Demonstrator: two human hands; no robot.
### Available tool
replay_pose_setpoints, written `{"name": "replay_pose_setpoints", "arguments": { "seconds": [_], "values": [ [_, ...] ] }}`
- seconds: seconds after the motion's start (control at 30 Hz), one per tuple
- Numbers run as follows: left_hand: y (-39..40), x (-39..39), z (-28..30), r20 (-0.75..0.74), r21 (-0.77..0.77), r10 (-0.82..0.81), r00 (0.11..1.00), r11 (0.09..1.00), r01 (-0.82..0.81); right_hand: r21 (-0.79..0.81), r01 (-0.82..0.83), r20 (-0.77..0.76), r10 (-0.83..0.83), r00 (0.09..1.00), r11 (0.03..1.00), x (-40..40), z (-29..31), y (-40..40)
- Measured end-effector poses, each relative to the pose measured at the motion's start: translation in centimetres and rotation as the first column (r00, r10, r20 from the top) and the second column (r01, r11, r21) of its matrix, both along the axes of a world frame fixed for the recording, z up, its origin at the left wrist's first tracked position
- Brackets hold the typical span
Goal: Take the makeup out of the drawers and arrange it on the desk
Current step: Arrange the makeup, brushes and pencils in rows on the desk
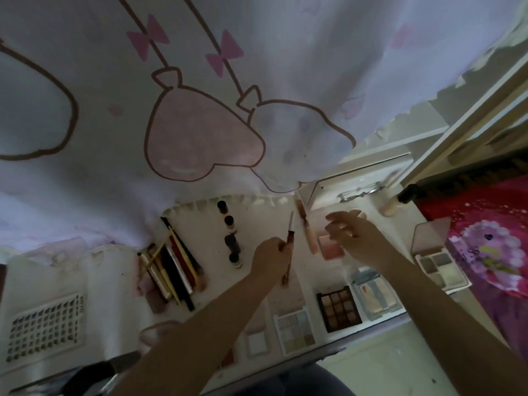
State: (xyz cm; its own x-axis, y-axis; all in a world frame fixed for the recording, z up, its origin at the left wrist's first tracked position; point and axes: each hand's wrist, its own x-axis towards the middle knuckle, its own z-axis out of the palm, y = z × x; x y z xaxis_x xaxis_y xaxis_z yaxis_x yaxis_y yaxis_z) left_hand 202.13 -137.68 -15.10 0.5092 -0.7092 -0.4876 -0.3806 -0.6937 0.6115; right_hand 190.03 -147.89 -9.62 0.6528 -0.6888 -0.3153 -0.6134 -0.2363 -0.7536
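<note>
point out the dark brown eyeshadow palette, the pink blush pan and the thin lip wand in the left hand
dark brown eyeshadow palette (339, 307), head view, centre of its pan grid
pink blush pan (331, 247), head view, middle of the pink powder
thin lip wand (290, 225), head view, pale upper shaft above the left hand (270, 260)

Makeup spread on a white table (208, 224): brushes and pencils (171, 264) bundled left, four small bottles (230, 235) in a column, open eyeshadow palettes (338, 308) along the near edge.
</note>
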Motion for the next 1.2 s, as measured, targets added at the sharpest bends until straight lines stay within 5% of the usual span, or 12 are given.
{"name": "replay_pose_setpoints", "arguments": {
  "seconds": [0.13,0.27,0.47,0.63,0.73,0.93,1.03,1.2],
  "values": [
    [-3.4,-0.4,-2.4,-0.022,0.130,0.201,0.979,0.972,-0.197,-0.178,-0.237,-0.302,0.177,0.937,0.955,-0.9,-1.6,-0.1],
    [-6.0,-0.5,-3.8,-0.030,0.183,0.235,0.971,0.957,-0.226,-0.265,-0.342,-0.370,0.233,0.899,0.901,-1.2,-2.9,-0.8],
    [-5.2,-0.2,-2.2,-0.002,0.213,0.140,0.990,0.968,-0.136,-0.310,-0.339,-0.321,0.238,0.917,0.888,-1.3,-3.2,-1.4],
    [1.7,0.2,3.3,0.346,0.103,-0.108,0.932,0.992,0.076,-0.369,-0.288,-0.200,0.227,0.953,0.884,0.2,-2.9,-0.4],
    [6.4,3.0,5.3,0.479,0.039,-0.038,0.877,0.999,0.022,-0.382,-0.338,-0.103,0.324,0.940,0.860,2.8,-2.3,2.7],
    [13.9,11.3,6.0,0.535,0.215,-0.028,0.844,0.971,-0.104,-0.223,-0.593,-0.063,0.595,0.801,0.774,11.1,-3.5,12.7],
    [16.6,14.7,6.3,0.510,0.277,-0.095,0.855,0.959,-0.059,-0.169,-0.568,-0.209,0.534,0.819,0.805,15.8,-6.3,16.7],
    [19.8,18.1,5.8,0.473,0.335,-0.259,0.842,0.937,0.100,-0.266,-0.317,-0.422,0.186,0.887,0.910,19.5,-9.8,18.4]
  ]
}}
